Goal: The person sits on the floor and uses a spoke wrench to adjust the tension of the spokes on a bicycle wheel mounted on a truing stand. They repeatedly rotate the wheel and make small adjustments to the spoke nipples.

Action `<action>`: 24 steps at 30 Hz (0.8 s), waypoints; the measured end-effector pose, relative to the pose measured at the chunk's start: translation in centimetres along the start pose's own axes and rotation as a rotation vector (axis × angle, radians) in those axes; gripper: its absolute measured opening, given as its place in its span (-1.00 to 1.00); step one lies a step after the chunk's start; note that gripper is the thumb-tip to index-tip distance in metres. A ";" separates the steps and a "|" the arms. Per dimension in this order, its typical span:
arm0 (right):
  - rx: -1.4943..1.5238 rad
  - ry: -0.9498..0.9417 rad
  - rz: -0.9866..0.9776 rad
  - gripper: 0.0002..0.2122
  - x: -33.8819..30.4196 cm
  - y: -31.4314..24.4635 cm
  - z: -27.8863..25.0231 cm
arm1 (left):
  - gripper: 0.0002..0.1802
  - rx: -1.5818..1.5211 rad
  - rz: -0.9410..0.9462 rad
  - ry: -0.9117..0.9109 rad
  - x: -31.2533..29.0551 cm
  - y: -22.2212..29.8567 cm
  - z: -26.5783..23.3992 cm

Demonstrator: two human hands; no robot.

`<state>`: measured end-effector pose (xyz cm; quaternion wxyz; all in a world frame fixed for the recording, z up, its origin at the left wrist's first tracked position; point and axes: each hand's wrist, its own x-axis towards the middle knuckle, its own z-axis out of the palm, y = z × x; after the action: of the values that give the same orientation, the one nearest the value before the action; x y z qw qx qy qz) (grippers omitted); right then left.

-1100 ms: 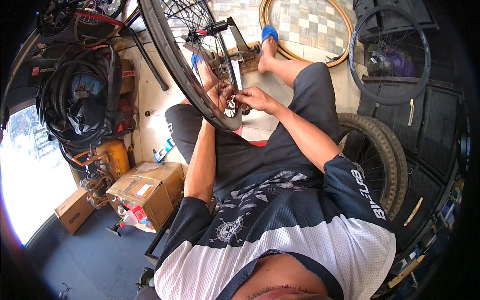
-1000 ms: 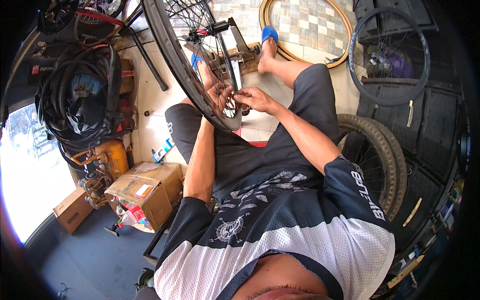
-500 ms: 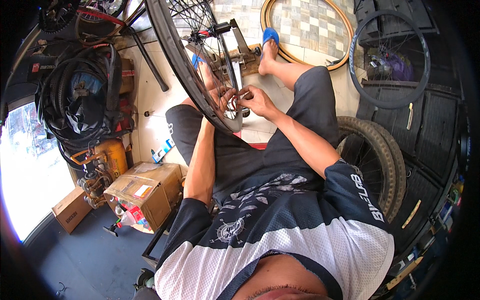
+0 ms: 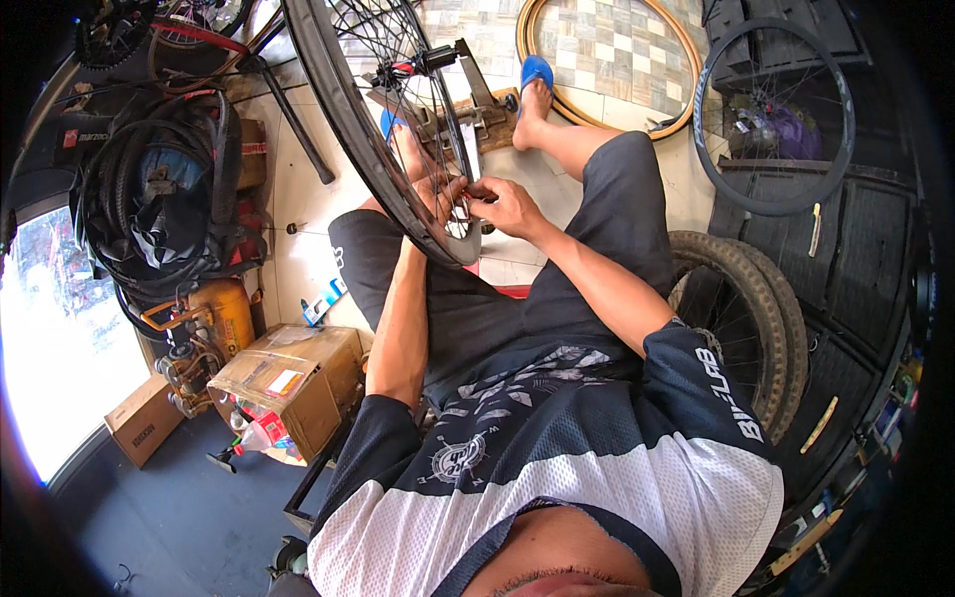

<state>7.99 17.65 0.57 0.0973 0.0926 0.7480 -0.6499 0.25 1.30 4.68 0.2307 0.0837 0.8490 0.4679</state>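
Note:
A spoked bicycle wheel with a black rim [image 4: 338, 111] stands upright between my knees, its hub [image 4: 403, 70] held in a metal truing stand [image 4: 476, 75] on a wooden base. My left hand [image 4: 438, 195] reaches in among the spokes behind the near side of the rim, its fingers closed near the rim's lower end and partly hidden by it. From the right, my right hand [image 4: 509, 209] meets it there with thumb and finger pinched. A small red piece [image 4: 468, 197] shows at those fingertips; its exact kind is too small to tell.
Tan-rimmed hoops [image 4: 691, 60] lie on the floor ahead. To the right are a dark spoked wheel [image 4: 704, 119] and knobby tires [image 4: 791, 328]. At left sit bundled black tires [image 4: 109, 184], a yellow compressor tank [image 4: 231, 310] and an open cardboard box [image 4: 323, 373].
My right hand has shifted slightly left and down, closer to the left one. The red piece now sits at its fingertips, and the red-and-white patch between the hands is less visible.

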 end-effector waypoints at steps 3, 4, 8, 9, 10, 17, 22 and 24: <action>-0.003 -0.023 0.052 -0.63 0.6 1.6 0.0 | -0.64 -0.011 0.053 0.056 0.4 -1.6 0.3; 0.020 -0.025 0.088 -0.65 0.5 1.2 0.2 | -0.59 -0.014 0.064 0.085 0.6 -2.5 0.5; 0.334 -0.047 0.152 -0.67 0.9 2.3 0.6 | -0.64 -0.174 0.042 0.011 1.2 -3.6 0.8; 0.303 -0.036 0.156 -0.64 1.0 2.6 0.5 | -0.66 -0.115 -0.010 -0.023 1.2 -2.9 0.6; 0.271 -0.030 0.159 -0.62 0.9 2.4 0.4 | -0.67 -0.055 -0.063 -0.052 1.1 -2.4 0.4; -0.138 0.052 -0.035 -0.56 -0.2 -0.3 0.4 | -0.69 -0.069 -0.027 0.036 -0.1 -0.1 0.2; -0.069 0.014 0.023 -0.65 0.2 0.8 0.2 | -0.70 -0.055 -0.093 0.000 0.0 0.2 0.2; 0.045 0.023 0.065 -0.64 0.2 1.1 0.4 | -0.70 0.014 -0.018 0.036 0.2 -0.7 0.4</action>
<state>8.10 17.45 -0.58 0.1074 0.1265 0.7311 -0.6618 0.28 1.34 3.87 0.2191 0.0693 0.8571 0.4611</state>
